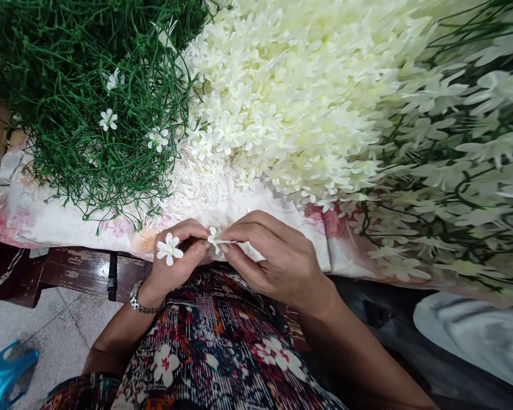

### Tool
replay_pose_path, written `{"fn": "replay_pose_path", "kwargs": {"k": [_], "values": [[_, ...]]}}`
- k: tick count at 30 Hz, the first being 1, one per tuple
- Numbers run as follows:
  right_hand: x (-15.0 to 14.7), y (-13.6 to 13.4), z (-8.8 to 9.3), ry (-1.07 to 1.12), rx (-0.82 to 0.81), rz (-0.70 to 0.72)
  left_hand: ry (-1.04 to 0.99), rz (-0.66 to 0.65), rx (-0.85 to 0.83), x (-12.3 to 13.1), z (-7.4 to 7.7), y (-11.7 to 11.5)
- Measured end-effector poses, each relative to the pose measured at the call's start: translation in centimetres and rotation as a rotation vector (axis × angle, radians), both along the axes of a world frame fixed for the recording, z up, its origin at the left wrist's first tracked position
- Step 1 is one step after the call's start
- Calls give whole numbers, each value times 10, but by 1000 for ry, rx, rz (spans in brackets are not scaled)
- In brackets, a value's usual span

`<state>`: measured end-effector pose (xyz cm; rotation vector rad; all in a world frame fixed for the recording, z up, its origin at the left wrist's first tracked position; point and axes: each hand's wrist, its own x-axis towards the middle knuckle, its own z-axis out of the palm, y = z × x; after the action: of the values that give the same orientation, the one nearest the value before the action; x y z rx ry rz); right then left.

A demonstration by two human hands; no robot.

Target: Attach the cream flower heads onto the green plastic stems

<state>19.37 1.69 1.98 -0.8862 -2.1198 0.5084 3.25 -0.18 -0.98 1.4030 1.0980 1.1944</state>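
Observation:
My left hand [177,265], with a metal watch at the wrist, is closed in a pinch near the cloth's front edge. One white flower [169,249] lies against its back, by the thumb and index finger. Between the fingertips of both hands is a second white flower [214,240]. My right hand [277,262] pinches the thin white piece at that flower, its thumb and index finger pressed together. What the left fingertips hold beneath the flower is mostly hidden.
Green plastic stems [89,97] are heaped at the back left, beside a pile of white thread-like pieces [200,176]. Loose white blossoms [299,97] fill the back middle. Flowered stems [465,188] lie right. A blue plastic object [8,373] stands on the floor.

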Motion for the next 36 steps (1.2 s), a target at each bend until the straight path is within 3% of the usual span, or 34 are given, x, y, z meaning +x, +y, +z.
{"fn": "replay_pose_path", "kwargs": {"k": [20,36], "values": [[-5,4,-7,-36,-75,23,275,40,65,6,8,0],[-6,7,-17,-59,-27,53,336,28,122,8,5,4]]}}
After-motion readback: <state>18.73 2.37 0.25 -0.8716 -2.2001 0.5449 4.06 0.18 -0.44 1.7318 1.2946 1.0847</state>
